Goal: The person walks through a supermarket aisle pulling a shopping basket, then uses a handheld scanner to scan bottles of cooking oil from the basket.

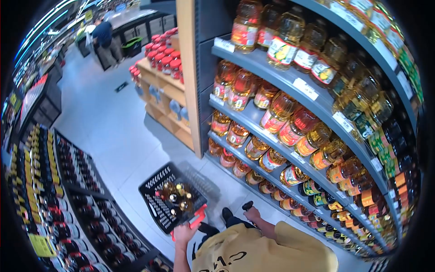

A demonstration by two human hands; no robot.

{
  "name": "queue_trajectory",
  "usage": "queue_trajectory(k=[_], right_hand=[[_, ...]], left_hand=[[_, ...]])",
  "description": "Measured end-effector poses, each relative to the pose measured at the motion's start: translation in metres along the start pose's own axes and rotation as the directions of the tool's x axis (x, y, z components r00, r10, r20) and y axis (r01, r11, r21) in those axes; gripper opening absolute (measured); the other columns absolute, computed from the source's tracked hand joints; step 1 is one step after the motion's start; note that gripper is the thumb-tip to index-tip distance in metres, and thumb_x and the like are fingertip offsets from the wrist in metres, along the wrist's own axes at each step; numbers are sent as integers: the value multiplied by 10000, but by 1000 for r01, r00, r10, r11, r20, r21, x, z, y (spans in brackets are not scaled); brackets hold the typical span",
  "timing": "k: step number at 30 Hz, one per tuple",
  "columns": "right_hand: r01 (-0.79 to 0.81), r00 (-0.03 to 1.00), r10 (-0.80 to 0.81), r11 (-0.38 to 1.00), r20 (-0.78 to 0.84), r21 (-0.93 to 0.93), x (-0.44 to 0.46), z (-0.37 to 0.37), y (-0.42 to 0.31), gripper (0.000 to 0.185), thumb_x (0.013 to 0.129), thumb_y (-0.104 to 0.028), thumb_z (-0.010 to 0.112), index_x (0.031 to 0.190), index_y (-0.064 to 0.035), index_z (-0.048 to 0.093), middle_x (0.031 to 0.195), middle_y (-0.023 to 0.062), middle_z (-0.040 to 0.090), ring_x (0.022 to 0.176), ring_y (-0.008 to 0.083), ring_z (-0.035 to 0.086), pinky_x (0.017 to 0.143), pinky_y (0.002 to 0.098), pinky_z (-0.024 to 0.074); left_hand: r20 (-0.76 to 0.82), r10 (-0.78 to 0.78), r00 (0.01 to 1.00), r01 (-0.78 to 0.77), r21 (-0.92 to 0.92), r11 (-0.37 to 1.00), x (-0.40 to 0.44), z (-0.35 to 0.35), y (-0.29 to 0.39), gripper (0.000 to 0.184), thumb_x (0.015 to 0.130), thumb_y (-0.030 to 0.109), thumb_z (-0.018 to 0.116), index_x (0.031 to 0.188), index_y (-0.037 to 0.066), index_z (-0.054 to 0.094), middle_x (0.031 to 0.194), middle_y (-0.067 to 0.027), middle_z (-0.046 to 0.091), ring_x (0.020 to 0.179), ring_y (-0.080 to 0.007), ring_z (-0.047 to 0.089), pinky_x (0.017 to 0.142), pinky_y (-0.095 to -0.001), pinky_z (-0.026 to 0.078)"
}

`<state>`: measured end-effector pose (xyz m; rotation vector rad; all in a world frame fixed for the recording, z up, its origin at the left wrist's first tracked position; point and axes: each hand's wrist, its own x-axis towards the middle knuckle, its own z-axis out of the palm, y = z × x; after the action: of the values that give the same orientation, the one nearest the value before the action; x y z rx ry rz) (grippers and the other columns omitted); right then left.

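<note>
My left hand point(184, 233) is closed round the red handle point(198, 216) of a black basket point(153, 185), low in front of my body. Several bottles with dark and gold caps point(176, 196) stand inside the basket. My right hand point(252, 214) is beside my body, closed on a small black object point(247, 206) that I cannot make out. Right of that hand, shelves point(267, 129) hold rows of oil bottles point(284, 45) with red, yellow and green labels.
Dark bottles point(63, 231) fill low racks on the left. A wooden shelf unit point(168, 97) with red-lidded jars point(166, 62) stands ahead. Pale floor point(102, 122) runs between them. Far back, a person in a dark top point(103, 34) bends near counters and a green-edged bin point(132, 46).
</note>
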<state>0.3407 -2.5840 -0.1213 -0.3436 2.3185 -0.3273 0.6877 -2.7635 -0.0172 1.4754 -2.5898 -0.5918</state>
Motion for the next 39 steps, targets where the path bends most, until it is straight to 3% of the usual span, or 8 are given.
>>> queue_trajectory(k=[12,16,19,26,27,31,35,39], right_hand=[[-98,994,97,995,50,18,16,-13,4,354,745,-261,695,974,8,688,761,118,714,625,222,699,623,364,562],[-93,987,84,994,134,59,10,-41,-19,432,787,-286,621,1110,-3,663,1093,210,702,1061,338,676,918,433,525],[-32,986,24,998,167,48,36,-38,-11,437,778,-301,624,1108,-18,666,1134,208,691,1105,343,656,954,431,515],[-49,992,44,998,122,35,44,-53,-16,447,775,-269,640,1164,-50,651,1114,180,701,1070,317,672,920,417,526],[-55,990,49,998,135,41,41,-58,-16,451,779,-268,641,1172,-48,647,1144,183,691,1098,317,662,936,417,519],[-67,986,61,997,152,35,53,-54,-7,457,786,-312,647,1137,-21,670,1150,194,691,1103,330,660,947,420,521],[-84,988,79,996,132,39,58,-55,-7,475,788,-347,655,1115,-4,680,1136,197,695,1092,335,664,936,418,528],[-69,991,62,996,120,51,60,-57,-8,472,787,-331,654,1126,-4,676,1141,194,693,1093,336,663,938,421,528]], left_hand=[[281,-153,948,119,133,984,5,-12,14,705,806,751,549,815,71,738,688,-179,689,704,-361,702,670,-460,552],[357,-287,889,243,162,956,7,-21,27,782,788,804,514,923,69,742,854,-204,718,908,-375,696,810,-467,529],[381,-351,855,308,171,936,7,-15,27,799,773,822,514,948,79,752,878,-200,722,927,-378,691,830,-459,522],[337,-323,884,298,127,946,5,-4,17,788,782,800,536,886,52,758,797,-189,715,852,-364,699,797,-431,522],[482,-289,827,318,23,948,13,-57,59,625,905,569,559,1205,29,653,1087,-317,647,1075,-444,615,896,-522,473],[549,-234,803,311,-52,949,19,-53,49,710,900,640,536,1237,23,634,1116,-304,657,1137,-475,578,917,-490,465],[617,-360,700,476,-28,879,28,-44,40,839,850,727,553,1170,-42,659,1123,-343,648,1184,-411,595,946,-435,463],[547,-411,729,513,-40,858,31,-63,70,832,847,687,594,1146,-87,656,1116,-341,653,1186,-419,591,966,-429,456]])
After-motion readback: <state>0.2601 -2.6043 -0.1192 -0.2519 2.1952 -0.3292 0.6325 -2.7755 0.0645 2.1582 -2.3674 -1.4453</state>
